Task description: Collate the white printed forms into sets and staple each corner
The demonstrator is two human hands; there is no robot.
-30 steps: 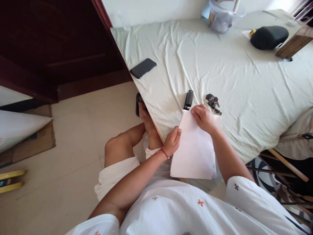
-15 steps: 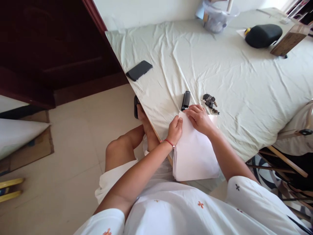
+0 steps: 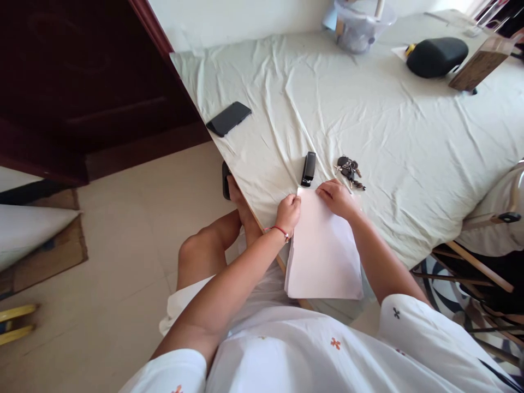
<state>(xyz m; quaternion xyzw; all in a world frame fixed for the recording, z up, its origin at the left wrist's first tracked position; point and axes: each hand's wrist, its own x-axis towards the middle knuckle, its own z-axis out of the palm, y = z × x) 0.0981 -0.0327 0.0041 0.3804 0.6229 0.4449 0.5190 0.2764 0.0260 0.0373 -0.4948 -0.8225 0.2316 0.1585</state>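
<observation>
A stack of white paper sheets [image 3: 325, 256] lies at the near corner of the cloth-covered table, its lower end close to my body. My left hand [image 3: 289, 213] is closed on the upper left edge of the stack, thumb on top. Over the top edge, towards its right side, the fingers of my right hand [image 3: 336, 198] are curled and hold the sheets. A black stapler [image 3: 309, 168] lies just beyond the top edge, apart from both hands. Right of it, a bunch of keys [image 3: 349, 170] rests on the cloth, a little beyond my right hand.
A black phone [image 3: 229, 118] lies by the table's left edge. Along the far side stand a clear plastic tub [image 3: 360, 33], a black rounded case [image 3: 437, 57] and a brown box [image 3: 480, 64]. The pale tablecloth [image 3: 393, 120] is wrinkled. A chair [image 3: 487, 267] stands at the right.
My right hand has shifted slightly right along the top edge, away from the stapler, showing more of it. The left hand keeps its hold, and the stack's right edges look more even.
</observation>
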